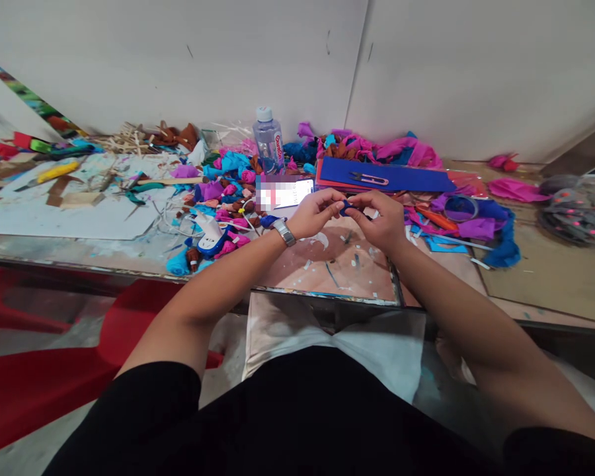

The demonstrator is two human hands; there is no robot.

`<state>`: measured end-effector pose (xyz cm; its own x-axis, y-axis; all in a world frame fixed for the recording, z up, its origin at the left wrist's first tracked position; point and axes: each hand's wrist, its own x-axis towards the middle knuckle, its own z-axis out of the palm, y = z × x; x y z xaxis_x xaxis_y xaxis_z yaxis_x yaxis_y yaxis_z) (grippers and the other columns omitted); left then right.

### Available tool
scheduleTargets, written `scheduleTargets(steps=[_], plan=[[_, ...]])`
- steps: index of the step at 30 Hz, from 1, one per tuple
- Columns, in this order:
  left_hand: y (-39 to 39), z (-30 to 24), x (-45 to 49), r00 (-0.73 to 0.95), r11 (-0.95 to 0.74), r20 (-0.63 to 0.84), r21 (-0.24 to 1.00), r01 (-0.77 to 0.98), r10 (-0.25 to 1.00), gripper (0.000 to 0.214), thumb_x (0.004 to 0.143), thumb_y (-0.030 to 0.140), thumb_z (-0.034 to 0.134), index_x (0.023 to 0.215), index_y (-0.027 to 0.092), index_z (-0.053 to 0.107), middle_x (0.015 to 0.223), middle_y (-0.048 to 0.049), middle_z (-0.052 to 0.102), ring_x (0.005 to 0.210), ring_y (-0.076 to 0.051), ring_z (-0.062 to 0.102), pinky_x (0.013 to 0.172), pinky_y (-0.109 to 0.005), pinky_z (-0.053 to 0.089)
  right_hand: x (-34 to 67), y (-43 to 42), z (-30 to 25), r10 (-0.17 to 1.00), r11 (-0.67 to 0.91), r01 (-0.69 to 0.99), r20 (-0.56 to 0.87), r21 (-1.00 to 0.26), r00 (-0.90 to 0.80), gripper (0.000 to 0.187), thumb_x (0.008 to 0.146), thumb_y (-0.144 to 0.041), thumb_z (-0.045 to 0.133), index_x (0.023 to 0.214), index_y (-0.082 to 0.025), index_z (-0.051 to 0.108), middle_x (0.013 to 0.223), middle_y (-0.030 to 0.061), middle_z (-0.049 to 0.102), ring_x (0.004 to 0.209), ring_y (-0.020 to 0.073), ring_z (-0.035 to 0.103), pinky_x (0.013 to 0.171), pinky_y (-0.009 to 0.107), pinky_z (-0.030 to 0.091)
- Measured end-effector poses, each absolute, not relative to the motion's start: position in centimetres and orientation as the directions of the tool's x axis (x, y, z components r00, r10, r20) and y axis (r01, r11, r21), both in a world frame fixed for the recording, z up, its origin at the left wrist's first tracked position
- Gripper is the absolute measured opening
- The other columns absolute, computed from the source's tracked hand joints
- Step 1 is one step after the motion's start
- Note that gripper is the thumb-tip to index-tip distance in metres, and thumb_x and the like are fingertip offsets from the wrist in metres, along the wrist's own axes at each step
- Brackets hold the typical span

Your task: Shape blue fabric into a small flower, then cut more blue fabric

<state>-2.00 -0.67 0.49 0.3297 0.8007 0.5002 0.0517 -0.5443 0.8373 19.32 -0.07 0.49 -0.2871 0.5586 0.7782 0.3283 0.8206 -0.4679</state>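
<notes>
A small dark blue piece [346, 207], perhaps folded paper or cloth, is pinched between my fingertips above the table. My left hand [315, 213], with a watch [283, 233] on the wrist, grips it from the left. From the other side, my right hand [381, 219] holds it between thumb and fingers. A lit phone [293, 194] lies just behind my left hand. Behind both hands are blue sheets [406, 174] stacked over red ones, with thread snips [371, 179] resting on top.
Crumpled coloured paper [218, 190] surrounds a bottle [268, 142] at the back. Leftward are a power strip [212, 240], green-handled pliers [143, 189] and a yellow cutter [58, 172] on a white board [104, 221]. A tape roll [461, 208] lies right. A red stool [123, 311] stands below.
</notes>
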Motion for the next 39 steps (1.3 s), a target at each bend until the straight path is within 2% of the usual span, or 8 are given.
scheduleTargets(steps=[7, 12, 15, 21, 27, 35, 39], plan=[[-0.6, 0.1, -2.0, 0.329, -0.574, 0.523, 0.815, 0.076, 0.786, 0.061, 0.092, 0.076, 0.066, 0.097, 0.015, 0.073, 0.083, -0.0057, 0.070, 0.070, -0.012, 0.065, 0.066, -0.026, 0.051, 19.4, 0.2, 0.2, 0.593, 0.796, 0.350, 0.752, -0.493, -0.288, 0.025, 0.093, -0.046, 0.078, 0.109, -0.027, 0.079, 0.099, 0.0050, 0.082, 0.083, 0.0228, 0.076, 0.079, 0.040, 0.063], [-0.4, 0.1, -2.1, 0.331, -0.589, 0.533, 0.803, 0.092, 0.778, 0.064, 0.089, 0.079, 0.067, 0.092, 0.015, 0.074, 0.081, -0.0056, 0.070, 0.068, -0.012, 0.065, 0.065, -0.026, 0.051, 19.5, 0.4, 0.4, 0.531, 0.841, 0.341, 0.761, -0.420, -0.373, 0.028, 0.098, -0.047, 0.072, 0.119, -0.030, 0.080, 0.101, 0.0050, 0.081, 0.089, 0.0236, 0.074, 0.084, 0.042, 0.061], [-0.5, 0.2, -2.0, 0.342, -0.568, 0.510, 0.818, 0.091, 0.789, 0.062, 0.090, 0.077, 0.067, 0.091, 0.015, 0.074, 0.077, -0.0047, 0.069, 0.067, -0.012, 0.064, 0.064, -0.025, 0.050, 19.5, 0.3, 0.7, 0.525, 0.844, 0.346, 0.763, -0.410, -0.376, 0.025, 0.100, -0.048, 0.069, 0.114, -0.031, 0.081, 0.103, 0.0058, 0.080, 0.092, 0.0245, 0.073, 0.084, 0.043, 0.061], [-0.4, 0.1, -1.9, 0.351, -0.460, 0.419, 0.887, 0.040, 0.837, 0.064, 0.092, 0.079, 0.062, 0.093, 0.015, 0.069, 0.073, -0.0032, 0.069, 0.065, -0.011, 0.064, 0.063, -0.024, 0.052, 19.4, 0.1, 0.9, 0.555, 0.819, 0.359, 0.777, -0.447, -0.298, 0.027, 0.098, -0.052, 0.070, 0.104, -0.027, 0.076, 0.095, 0.0058, 0.076, 0.084, 0.0223, 0.069, 0.076, 0.039, 0.058], [-0.1, 0.0, -2.1, 0.404, -0.358, 0.329, 0.934, -0.005, 0.853, 0.060, 0.084, 0.075, 0.076, 0.092, 0.015, 0.067, 0.073, -0.0015, 0.069, 0.066, -0.010, 0.066, 0.066, -0.023, 0.054, 19.2, 0.0, 0.8, 0.554, 0.824, 0.321, 0.784, -0.468, -0.280, 0.022, 0.097, -0.046, 0.071, 0.102, -0.025, 0.073, 0.095, 0.0047, 0.076, 0.081, 0.0208, 0.069, 0.076, 0.037, 0.056], [0.3, -0.3, -2.4, 0.420, -0.363, 0.312, 0.931, 0.044, 0.852, 0.060, 0.085, 0.075, 0.075, 0.091, 0.015, 0.068, 0.072, -0.0014, 0.068, 0.065, -0.011, 0.066, 0.064, -0.024, 0.054, 19.3, 0.3, 0.2, 0.600, 0.791, 0.359, 0.744, -0.496, -0.295, 0.020, 0.095, -0.045, 0.071, 0.099, -0.025, 0.072, 0.090, 0.0030, 0.075, 0.081, 0.0217, 0.069, 0.077, 0.039, 0.057], [0.3, -0.5, -2.3, 0.341, -0.437, 0.393, 0.897, 0.060, 0.854, 0.062, 0.086, 0.075, 0.073, 0.104, 0.016, 0.071, 0.089, -0.0049, 0.073, 0.071, -0.011, 0.067, 0.065, -0.024, 0.054, 19.4, 0.5, 0.2, 0.609, 0.784, 0.375, 0.733, -0.495, -0.303, 0.019, 0.094, -0.044, 0.073, 0.098, -0.025, 0.073, 0.090, 0.0031, 0.076, 0.081, 0.0221, 0.070, 0.076, 0.038, 0.058]])
